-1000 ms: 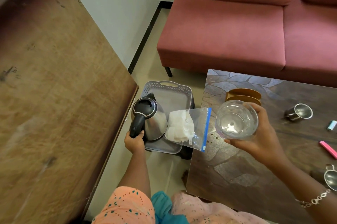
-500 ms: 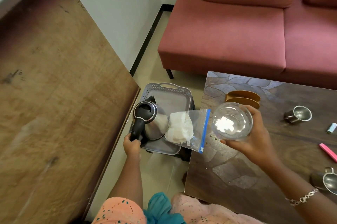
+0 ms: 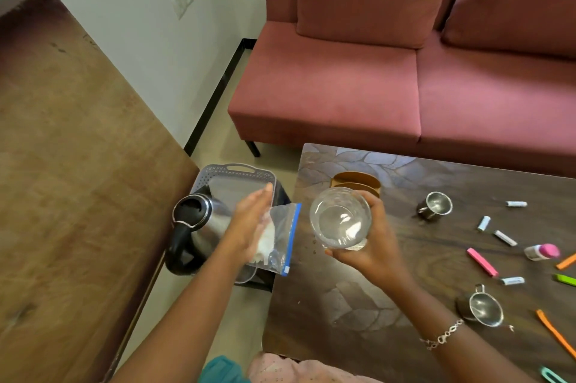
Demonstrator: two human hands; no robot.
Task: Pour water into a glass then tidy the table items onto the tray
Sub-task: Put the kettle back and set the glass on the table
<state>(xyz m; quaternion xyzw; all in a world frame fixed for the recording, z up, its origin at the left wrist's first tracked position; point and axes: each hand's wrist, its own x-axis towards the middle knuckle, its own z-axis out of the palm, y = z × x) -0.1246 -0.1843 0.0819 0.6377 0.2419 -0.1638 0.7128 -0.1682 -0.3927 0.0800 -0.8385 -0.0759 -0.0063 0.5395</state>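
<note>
Head view: right hand (image 3: 374, 247) holds glass (image 3: 340, 218) just inside table (image 3: 290, 304) left edge.

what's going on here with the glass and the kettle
A person holds a clear glass in the right hand above the table's edge. The left hand, fingers straight, is over a zip bag beside the kettle, which stands unheld in the grey tray. A metal cup and other small items lie on the table.
</note>
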